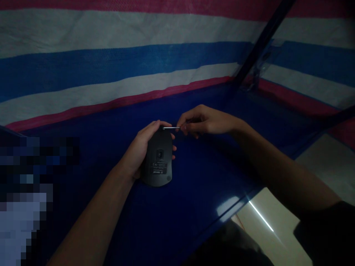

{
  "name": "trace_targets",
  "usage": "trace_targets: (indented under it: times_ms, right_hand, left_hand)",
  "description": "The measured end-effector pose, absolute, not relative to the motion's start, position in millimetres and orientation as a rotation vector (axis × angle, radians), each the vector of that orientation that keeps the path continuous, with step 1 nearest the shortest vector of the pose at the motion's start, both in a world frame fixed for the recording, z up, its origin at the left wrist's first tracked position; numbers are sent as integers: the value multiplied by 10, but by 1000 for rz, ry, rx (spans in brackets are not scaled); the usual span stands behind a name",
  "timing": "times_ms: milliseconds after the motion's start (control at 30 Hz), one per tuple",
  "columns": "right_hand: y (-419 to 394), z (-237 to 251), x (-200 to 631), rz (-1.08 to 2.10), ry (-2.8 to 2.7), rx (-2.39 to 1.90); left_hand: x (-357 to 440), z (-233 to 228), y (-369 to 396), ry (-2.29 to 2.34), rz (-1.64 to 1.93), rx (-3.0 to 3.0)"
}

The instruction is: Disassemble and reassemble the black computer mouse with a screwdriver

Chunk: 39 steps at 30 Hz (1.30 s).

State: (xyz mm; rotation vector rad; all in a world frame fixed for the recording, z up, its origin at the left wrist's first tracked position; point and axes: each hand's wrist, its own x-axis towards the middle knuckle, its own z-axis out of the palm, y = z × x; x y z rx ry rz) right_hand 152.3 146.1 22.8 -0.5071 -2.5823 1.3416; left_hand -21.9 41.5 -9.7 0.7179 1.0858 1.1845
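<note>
A black computer mouse point(158, 162) lies bottom side up in my left hand point(142, 144), its sensor opening and printed label facing me. My left fingers wrap round the mouse from beneath, with fingertips showing past its right edge and the thumb near its top end. Between the fingertips of my right hand point(199, 120) is a thin shiny metal rod point(172, 128), pointing left. Its far tip reaches the top end of the mouse, close to my left thumb. Whether the rod touches the mouse I cannot tell in the dim light.
Below the hands spreads a dark blue table surface point(194, 192). A striped red, white and blue sheet point(124, 62) hangs behind it. A dark slanting post point(260, 44) stands at the back right, and pale floor point(266, 218) shows at lower right. The left edge is pixelated.
</note>
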Motion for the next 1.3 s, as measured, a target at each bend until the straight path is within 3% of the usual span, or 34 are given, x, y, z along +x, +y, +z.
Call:
trace_targets:
  times_ms: [833,1300]
  right_hand:
    - [1494,155,1497,1375,-2606,-484]
    - [1522,203,1518,1299,-2541,-685]
  left_hand:
    - [-230,-149,436,1098,1190,755]
    - [-171,-163,406,1192,1341,900]
